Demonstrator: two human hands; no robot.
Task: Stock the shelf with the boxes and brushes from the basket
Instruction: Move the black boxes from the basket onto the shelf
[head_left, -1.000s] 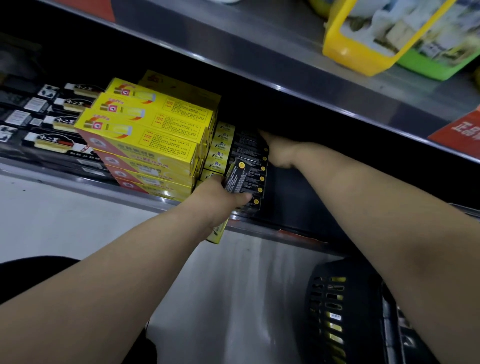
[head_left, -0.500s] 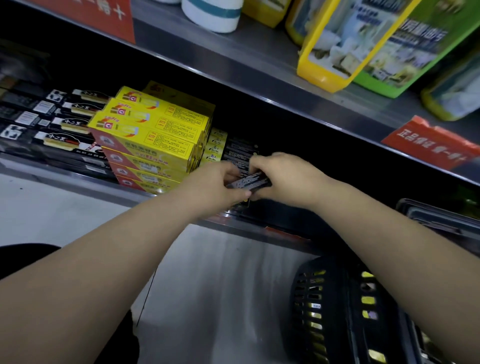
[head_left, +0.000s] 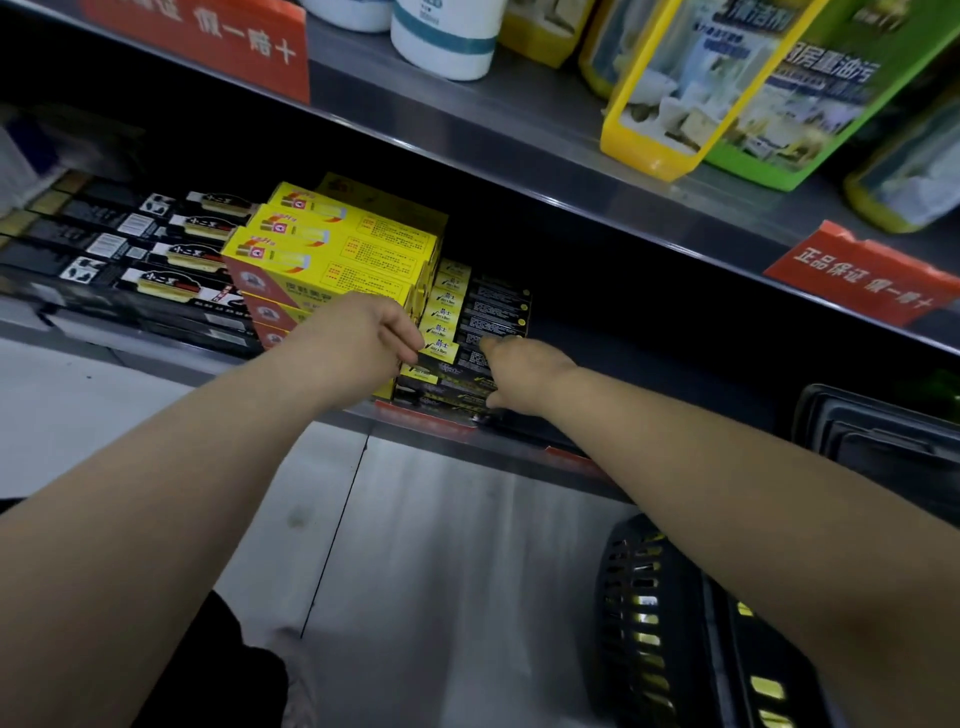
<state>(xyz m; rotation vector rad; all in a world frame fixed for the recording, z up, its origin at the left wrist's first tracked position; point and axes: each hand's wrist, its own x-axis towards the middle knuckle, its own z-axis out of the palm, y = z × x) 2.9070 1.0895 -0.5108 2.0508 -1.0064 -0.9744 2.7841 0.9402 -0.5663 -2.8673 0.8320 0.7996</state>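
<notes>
squaring was the step at hand, as i judged it: the box (head_left: 457, 357) needed to go down flat on the stack (head_left: 483, 312) with its ends flush to those beneath, so neither hand ought to let go before it sat level. left hand (head_left: 358, 343) pinched the box's yellow left end between curled fingers and thumb. right hand (head_left: 522, 376) was closed narrowly round the black right end, forefinger on top and thumb lower down the front, though i could not tell how far the other fingers wrapped. a light, even push from both ends toward the back of the shelf (head_left: 156, 356) would likely serve best. the stack stood close to the shelf's front edge, and a lopsided shove might skew the boxes below or tip one over the lip. the left knuckles lay just beside the yellow boxes (head_left: 332, 260), leaving little room to widen the grip on that side. the box was slim and long, mostly black with fine print, with one yellow end bearing a small logo, like its fellows in the stack. it lay at the front of the stack, seemingly a little tilted, between the yellow boxes and the bare right part of the shelf. brushes (head_left: 156, 270) in black packs lay toward the left end. the basket (head_left: 670, 623) stood below the front edge to the right; what it held i could not see.
</notes>
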